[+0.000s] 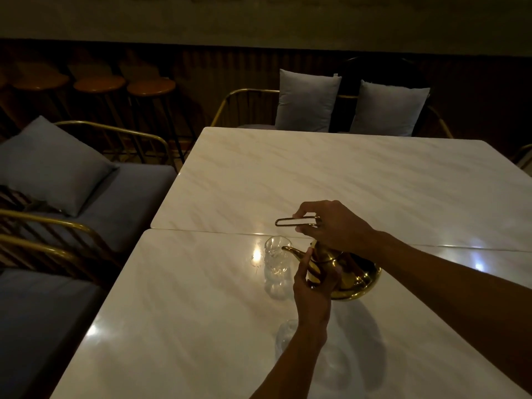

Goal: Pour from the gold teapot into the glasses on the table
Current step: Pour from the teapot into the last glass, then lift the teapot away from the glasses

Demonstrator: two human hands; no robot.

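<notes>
Now pouring: gold teapot (345,272) tilted, spout over the far glass (277,259).
Right hand (331,223): grip clamped on the handle, lifting.
Left hand (312,286): grip curled against the body, steadying.
Near glass (288,335): waiting on the bench (345,174).
</notes>
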